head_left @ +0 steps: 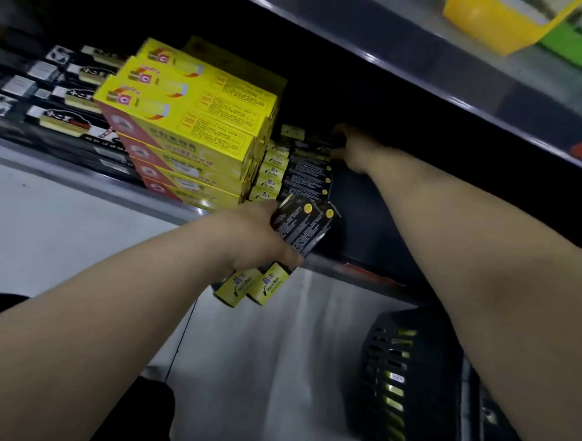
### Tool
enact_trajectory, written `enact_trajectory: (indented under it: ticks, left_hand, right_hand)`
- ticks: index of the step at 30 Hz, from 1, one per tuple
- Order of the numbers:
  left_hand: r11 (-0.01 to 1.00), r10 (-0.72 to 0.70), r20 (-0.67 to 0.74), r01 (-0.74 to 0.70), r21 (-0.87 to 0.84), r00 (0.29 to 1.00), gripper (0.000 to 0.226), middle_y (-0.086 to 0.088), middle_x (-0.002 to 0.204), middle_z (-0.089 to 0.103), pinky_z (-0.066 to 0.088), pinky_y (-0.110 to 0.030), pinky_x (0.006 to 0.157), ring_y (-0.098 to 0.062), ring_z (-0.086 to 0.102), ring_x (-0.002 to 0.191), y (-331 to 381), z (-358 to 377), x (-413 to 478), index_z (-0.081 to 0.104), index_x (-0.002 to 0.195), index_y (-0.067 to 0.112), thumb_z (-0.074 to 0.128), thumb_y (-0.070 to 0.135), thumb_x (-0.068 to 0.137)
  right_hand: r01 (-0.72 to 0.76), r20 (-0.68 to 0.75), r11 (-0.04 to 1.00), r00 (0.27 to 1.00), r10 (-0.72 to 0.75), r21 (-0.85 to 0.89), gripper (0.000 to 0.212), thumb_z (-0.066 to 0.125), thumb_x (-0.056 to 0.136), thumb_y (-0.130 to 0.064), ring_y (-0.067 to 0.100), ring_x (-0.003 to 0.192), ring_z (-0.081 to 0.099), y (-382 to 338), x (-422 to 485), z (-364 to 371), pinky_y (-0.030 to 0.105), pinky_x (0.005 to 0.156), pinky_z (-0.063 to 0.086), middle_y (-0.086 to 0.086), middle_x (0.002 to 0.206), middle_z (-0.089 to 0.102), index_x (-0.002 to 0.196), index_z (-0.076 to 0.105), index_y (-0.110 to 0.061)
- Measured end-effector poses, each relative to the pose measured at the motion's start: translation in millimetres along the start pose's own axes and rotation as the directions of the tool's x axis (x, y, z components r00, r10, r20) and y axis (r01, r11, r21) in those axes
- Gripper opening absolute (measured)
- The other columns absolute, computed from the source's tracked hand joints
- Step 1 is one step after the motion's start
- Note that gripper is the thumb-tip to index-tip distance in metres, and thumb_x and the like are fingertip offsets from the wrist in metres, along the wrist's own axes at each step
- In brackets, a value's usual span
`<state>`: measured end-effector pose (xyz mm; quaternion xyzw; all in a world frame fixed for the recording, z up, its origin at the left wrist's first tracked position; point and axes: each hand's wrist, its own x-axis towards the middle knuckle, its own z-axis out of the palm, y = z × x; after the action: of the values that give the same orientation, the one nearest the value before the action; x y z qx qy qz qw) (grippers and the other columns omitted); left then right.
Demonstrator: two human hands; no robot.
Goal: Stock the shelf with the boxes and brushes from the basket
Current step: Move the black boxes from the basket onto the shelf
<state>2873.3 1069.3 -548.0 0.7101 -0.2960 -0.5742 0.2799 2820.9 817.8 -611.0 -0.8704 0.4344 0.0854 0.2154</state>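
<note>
Two black-and-yellow cardboard boxes (299, 233): gripped side by side in our left hand (249, 238), at the front lip of the dark metal shelf (334, 264), just below the stack of matching boxes (306, 178). Right hand (350, 149) is at the stack's top; its grip is too dark to tell. We judge the boxes light, stiff and easily crushed at the corners, so hold them across the long flat sides.

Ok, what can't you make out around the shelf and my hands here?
- Right hand, head view: fingers lost in shadow; grip unclear.
- Basket, head view: contents hidden by its wall, the right arm and the frame edge.
- Yellow boxes, head view: print too blurred to read.
</note>
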Motion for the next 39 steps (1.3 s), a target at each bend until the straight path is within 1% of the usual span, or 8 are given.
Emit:
enact_trajectory:
  ticks: [4, 7, 12, 20, 26, 31, 35, 39]
  left_hand:
    - [0.999, -0.009, -0.018, 0.008, -0.037, 1.000, 0.043, -0.002, 0.091, 0.066, 0.050, -0.030, 0.068, -0.020, 0.063, 0.080, -2.2, -6.3, 3.0, 0.055, 0.106, 0.021, 0.080, 0.017, 0.071]
    - [0.997, -0.012, -0.034, 0.009, -0.071, 0.999, 0.044, -0.002, 0.089, 0.067, 0.049, -0.028, 0.064, -0.019, 0.064, 0.077, -4.7, -8.2, 5.0, 0.055, 0.107, 0.020, 0.080, 0.015, 0.071]
    - [0.996, -0.003, -0.036, 0.000, -0.084, 0.999, 0.043, 0.000, 0.089, 0.066, 0.048, -0.026, 0.061, -0.016, 0.063, 0.078, -4.9, -7.0, 7.3, 0.055, 0.107, 0.020, 0.079, 0.014, 0.071]
    - [0.995, -0.024, -0.051, 0.019, -0.095, 0.998, 0.034, 0.001, 0.080, 0.064, 0.043, -0.021, 0.048, -0.012, 0.059, 0.063, -4.2, -6.0, 11.0, 0.053, 0.091, 0.024, 0.079, 0.015, 0.071]
    - [0.981, -0.024, -0.031, 0.017, -0.195, 0.999, 0.032, -0.001, 0.088, 0.067, 0.044, -0.025, 0.062, -0.015, 0.062, 0.078, 0.9, -6.8, 5.9, 0.059, 0.094, 0.020, 0.080, 0.016, 0.070]
    - [0.946, 0.027, 0.076, 0.000, -0.324, 0.997, 0.031, -0.001, 0.083, 0.075, 0.053, -0.024, 0.060, -0.013, 0.070, 0.073, 10.1, -5.8, -3.4, 0.064, 0.093, 0.020, 0.079, 0.022, 0.066]
    - [0.967, 0.087, -0.048, -0.096, -0.237, 0.995, 0.029, -0.006, 0.097, 0.072, 0.054, -0.033, 0.084, -0.019, 0.069, 0.088, 13.4, -13.0, -13.9, 0.063, 0.102, 0.018, 0.075, 0.020, 0.076]
    - [0.906, 0.180, -0.134, -0.217, -0.363, 0.975, 0.019, -0.004, 0.085, 0.069, 0.050, -0.018, 0.053, -0.013, 0.061, 0.066, 26.9, -29.6, -33.6, 0.065, 0.092, 0.018, 0.068, 0.004, 0.080]
  right_hand:
    - [-0.008, -0.001, 1.000, 1.000, 0.008, 0.009, 0.041, 0.040, 0.099, -0.008, 0.014, 0.086, 0.048, 0.8, 16.4, 9.2, 0.003, 0.051, 0.036, 0.015, 0.134, 0.048, 0.139, 0.037, -0.012]
    - [-0.070, 0.011, 0.998, 0.997, 0.070, 0.000, 0.045, 0.042, 0.099, -0.011, 0.024, 0.110, 0.051, 9.0, 21.6, 15.5, 0.018, 0.075, 0.037, 0.012, 0.136, 0.046, 0.142, 0.033, -0.017]
    - [0.018, 0.099, 0.998, 0.995, -0.012, -0.056, 0.042, 0.040, 0.099, -0.008, 0.020, 0.113, 0.051, 11.3, 15.3, 26.4, 0.007, 0.072, 0.034, 0.009, 0.136, 0.050, 0.140, 0.042, -0.017]
    - [0.133, 0.293, 0.890, 0.956, 0.001, -0.436, 0.066, 0.048, 0.092, -0.004, 0.031, 0.126, 0.041, -14.5, -17.3, 2.8, 0.033, 0.094, 0.041, 0.015, 0.147, 0.030, 0.149, 0.019, -0.021]
    - [0.159, 0.613, 0.949, 0.732, -0.298, 0.272, 0.085, 0.070, 0.073, 0.008, 0.014, 0.122, 0.048, -40.1, -103.2, -49.2, 0.027, 0.093, 0.048, -0.003, 0.142, 0.043, 0.140, 0.033, -0.027]
    - [0.335, 0.255, 0.932, 0.897, -0.360, 0.138, 0.054, 0.088, 0.057, -0.022, 0.011, 0.095, 0.059, -39.2, -154.3, -54.4, 0.026, 0.082, 0.049, -0.005, 0.103, 0.063, 0.099, 0.054, -0.026]
    - [0.349, 0.268, 0.924, 0.915, -0.302, -0.153, 0.039, 0.085, 0.058, -0.043, 0.004, 0.061, 0.049, -21.1, -162.5, -58.2, 0.018, 0.050, 0.037, -0.010, 0.067, 0.056, 0.072, 0.051, -0.028]
    - [0.227, 0.224, 0.948, 0.958, -0.177, -0.223, 0.034, 0.074, 0.072, -0.048, 0.011, 0.069, 0.050, -3.0, -148.4, -49.9, 0.026, 0.056, 0.035, -0.011, 0.072, 0.051, 0.076, 0.045, -0.031]
